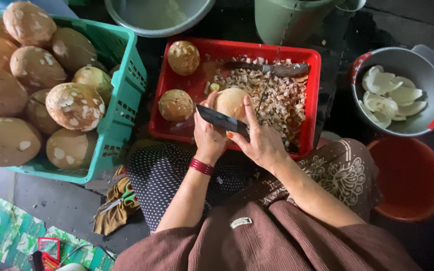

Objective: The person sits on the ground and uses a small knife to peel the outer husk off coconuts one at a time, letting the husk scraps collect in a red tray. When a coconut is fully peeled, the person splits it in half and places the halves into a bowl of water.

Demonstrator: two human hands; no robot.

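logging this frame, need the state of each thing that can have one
left hand: gripping the peeled coconut
right hand: holding the knife
peeled coconut: held over the red tray, mostly pale
knife: blade laid against the coconut
red tray: holds two coconuts, shavings, a second knife
green basket: piled with unpeeled coconuts
metal pot: partly filled with white pieces

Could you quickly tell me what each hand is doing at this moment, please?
Left hand: closed around the peeled coconut.
Right hand: closed on the knife, blade against the coconut.
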